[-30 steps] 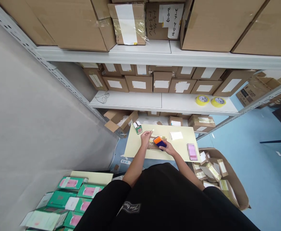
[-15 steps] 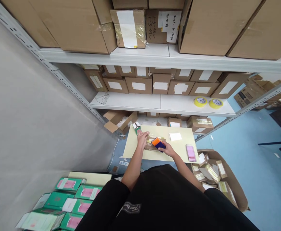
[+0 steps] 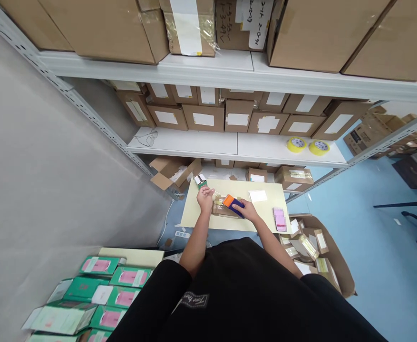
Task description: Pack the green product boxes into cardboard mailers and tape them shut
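In the head view, my right hand (image 3: 247, 210) is closed around an orange and dark-blue box-shaped thing (image 3: 234, 206), tilted over a taped brown cardboard parcel (image 3: 220, 209). My left hand (image 3: 205, 197) hovers above the parcel's left end, fingers pinched together. A thin pale strip shows near its fingertips, too small to make out. Just beyond that hand stands a small green and white box (image 3: 200, 180) with its top facing up. The parcel lies flat on the pale yellow table (image 3: 194, 213), partly covered by the box-shaped thing.
White paper (image 3: 257, 196) and a pink packet (image 3: 280, 219) lie on the table's right side. A large carton (image 3: 336, 266) of parcels stands at right. Shelving (image 3: 194, 143) with boxes and yellow tape rolls (image 3: 296, 144) rises ahead. Green boxes (image 3: 130, 276) lie lower left.
My left hand has lifted off the parcel and shifted slightly away, its fingers now drawn together. The right hand keeps its hold on the box-shaped thing. The whole view has shifted slightly.
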The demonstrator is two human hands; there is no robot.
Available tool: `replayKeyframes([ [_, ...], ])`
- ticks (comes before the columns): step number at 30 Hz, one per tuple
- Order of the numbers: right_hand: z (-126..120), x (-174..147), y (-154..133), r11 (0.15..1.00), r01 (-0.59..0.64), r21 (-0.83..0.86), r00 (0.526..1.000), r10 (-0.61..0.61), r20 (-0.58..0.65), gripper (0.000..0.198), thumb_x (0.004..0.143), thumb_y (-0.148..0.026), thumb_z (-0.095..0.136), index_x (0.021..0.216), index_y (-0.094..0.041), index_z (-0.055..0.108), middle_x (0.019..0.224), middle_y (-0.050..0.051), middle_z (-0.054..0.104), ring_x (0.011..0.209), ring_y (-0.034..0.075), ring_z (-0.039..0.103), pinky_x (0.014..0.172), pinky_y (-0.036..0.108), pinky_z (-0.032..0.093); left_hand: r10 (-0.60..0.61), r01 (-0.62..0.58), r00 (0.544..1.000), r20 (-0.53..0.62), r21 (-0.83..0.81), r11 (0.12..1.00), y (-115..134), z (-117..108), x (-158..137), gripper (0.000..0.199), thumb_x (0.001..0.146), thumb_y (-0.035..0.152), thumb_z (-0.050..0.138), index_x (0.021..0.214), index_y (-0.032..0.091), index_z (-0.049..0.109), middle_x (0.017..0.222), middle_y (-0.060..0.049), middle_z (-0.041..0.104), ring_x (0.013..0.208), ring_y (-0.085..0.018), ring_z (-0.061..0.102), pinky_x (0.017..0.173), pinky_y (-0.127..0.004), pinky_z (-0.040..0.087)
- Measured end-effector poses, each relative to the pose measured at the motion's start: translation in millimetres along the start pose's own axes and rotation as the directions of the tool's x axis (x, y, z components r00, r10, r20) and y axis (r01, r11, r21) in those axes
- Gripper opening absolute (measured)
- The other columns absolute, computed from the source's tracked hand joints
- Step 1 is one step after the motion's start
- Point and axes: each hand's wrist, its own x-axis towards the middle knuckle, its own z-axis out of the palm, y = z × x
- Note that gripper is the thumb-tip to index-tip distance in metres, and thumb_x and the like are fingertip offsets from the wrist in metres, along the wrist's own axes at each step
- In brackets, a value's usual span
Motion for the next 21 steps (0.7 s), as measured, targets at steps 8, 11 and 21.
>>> replayKeyframes([
  [8,-47,-2,24,0.944,-0.076,-0.32,0.995,0.091,0.033,0.056,0.083,-0.078,0.062,0.073,-0.023,0.061,0.067,0.0,0.064,0.064,0.018,0.057,0.057,0.026,0.032,0.042,-0.035,0.973,-0.229,0.032,0.999,-16,-49,38,0.03,0.071,0.029,0.083,0.083,0.02,0.057,0.073,0.003,0.062,0.069,-0.013,0.062,0.071,-0.026,0.051],
  [11,-51,3,36,0.907,-0.111,-0.405,0.988,0.144,0.052,0.057,0.084,-0.079,0.061,0.074,-0.023,0.063,0.07,0.002,0.068,0.066,0.018,0.058,0.057,0.026,0.03,-0.003,0.017,0.963,-0.27,0.049,0.999,-39,-63,41,0.031,0.073,0.03,0.083,0.082,0.021,0.055,0.073,0.003,0.061,0.072,-0.014,0.064,0.074,-0.028,0.053],
  [21,-29,33,58,0.84,-0.162,-0.517,0.963,0.249,0.102,0.054,0.082,-0.077,0.068,0.079,-0.023,0.067,0.08,0.005,0.074,0.076,0.021,0.065,0.059,0.025,0.033,-0.197,0.245,0.93,-0.309,0.124,0.962,-119,-78,40,0.028,0.076,0.032,0.075,0.074,0.024,0.049,0.073,-0.001,0.061,0.083,-0.023,0.07,0.083,-0.045,0.058],
])
